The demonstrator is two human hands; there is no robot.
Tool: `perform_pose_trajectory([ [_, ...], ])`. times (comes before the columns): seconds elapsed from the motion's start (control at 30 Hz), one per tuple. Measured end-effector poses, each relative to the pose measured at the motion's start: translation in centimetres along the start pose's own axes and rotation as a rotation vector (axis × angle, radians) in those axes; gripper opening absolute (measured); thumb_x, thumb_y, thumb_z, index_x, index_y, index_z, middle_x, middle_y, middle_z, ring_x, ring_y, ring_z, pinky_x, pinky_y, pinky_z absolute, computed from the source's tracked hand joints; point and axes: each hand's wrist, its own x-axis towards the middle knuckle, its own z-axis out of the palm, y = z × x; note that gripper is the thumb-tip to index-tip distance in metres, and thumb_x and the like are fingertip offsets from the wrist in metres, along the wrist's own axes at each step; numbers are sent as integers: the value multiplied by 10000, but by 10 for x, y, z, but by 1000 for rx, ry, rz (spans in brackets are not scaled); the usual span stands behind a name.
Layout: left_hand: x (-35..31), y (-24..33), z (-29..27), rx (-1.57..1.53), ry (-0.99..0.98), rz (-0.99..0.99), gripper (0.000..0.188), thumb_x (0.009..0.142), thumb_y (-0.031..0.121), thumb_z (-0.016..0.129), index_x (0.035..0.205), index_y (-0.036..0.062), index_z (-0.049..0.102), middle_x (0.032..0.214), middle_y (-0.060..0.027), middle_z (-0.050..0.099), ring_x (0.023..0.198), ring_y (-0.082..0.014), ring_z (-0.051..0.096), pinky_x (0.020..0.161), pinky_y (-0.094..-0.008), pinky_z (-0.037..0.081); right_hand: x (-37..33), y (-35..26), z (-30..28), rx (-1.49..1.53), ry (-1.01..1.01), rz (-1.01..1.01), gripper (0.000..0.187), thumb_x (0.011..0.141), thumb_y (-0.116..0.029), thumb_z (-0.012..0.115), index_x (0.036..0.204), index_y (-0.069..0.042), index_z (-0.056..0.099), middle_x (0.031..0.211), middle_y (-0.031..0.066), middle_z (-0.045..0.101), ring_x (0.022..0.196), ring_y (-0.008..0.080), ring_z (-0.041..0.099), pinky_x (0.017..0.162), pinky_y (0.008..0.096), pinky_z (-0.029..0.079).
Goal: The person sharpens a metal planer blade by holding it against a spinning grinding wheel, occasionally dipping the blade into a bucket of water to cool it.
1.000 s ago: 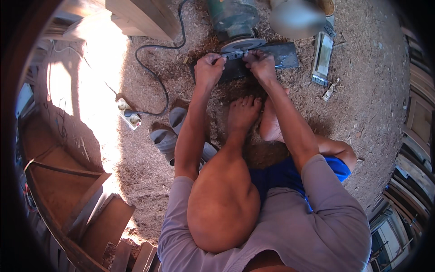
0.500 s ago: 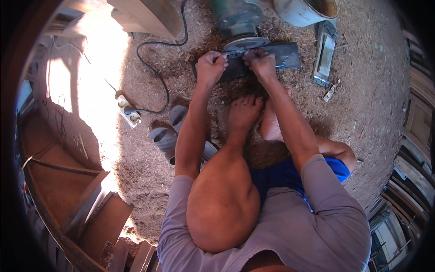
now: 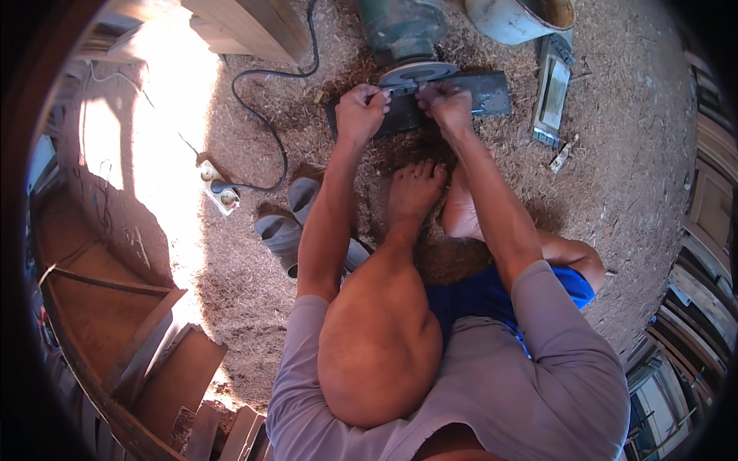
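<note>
Both arms reach forward to a bench grinder with a green motor body (image 3: 400,34) and a grey disc wheel (image 3: 415,73). Between my fingers is a narrow, flat metal strip with dark holes (image 3: 400,90), at the wheel's near edge; whether it touches the wheel is hard to tell. My left hand (image 3: 361,115) pinches the strip's left end, thumb and fingers closed. My right hand (image 3: 449,109) is closed at its right end, with the fingertips partly hidden. Under the hands and wheel lies a dark flat plate (image 3: 489,94) on the ground.
A pale bucket (image 3: 503,21) and a long grey-and-white tool (image 3: 550,92) sit to the right. On the left, a black cord (image 3: 269,127) runs to a white power strip (image 3: 218,188). Grey footwear (image 3: 278,234) lies beside my left forearm. Wood boards (image 3: 169,376) stand lower left.
My right hand has shifted slightly to the right. My left hand stays at about the same place, still pinching the metal strip by the wheel.
</note>
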Motion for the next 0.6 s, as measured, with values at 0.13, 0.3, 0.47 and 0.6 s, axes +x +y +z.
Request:
perform_pose_trajectory([
  [0.13,-1,-1,0,-38,9,6,161,854,125,656,895,-30,664,766,-75,694,692,-111,680,605,-233,520,-3,-5,3,-13,8,21,84,819,-49,652,827,32,674,706,70,669,568,102,607,488,221,458],
  [0.3,-4,3,-2,-166,-2,-17,141,881,90,626,918,-46,641,797,-94,687,687,-125,673,587,-230,529,-5,-3,7,14,7,33,92,816,-50,655,828,38,678,699,69,667,566,98,602,485,222,453],
  [0.47,-5,1,-8,-203,0,-28,160,890,93,625,938,-60,625,818,-104,681,693,-131,672,595,-236,544,-3,0,10,-85,-23,37,124,830,-109,684,851,13,677,751,61,687,606,77,597,529,202,451],
  [0.6,-5,1,-9,-232,-5,-33,167,893,96,626,949,-60,620,824,-108,679,697,-138,673,598,-236,545,-2,3,13,-127,-15,9,120,827,-107,684,838,12,679,746,61,687,598,74,587,523,204,442],
])
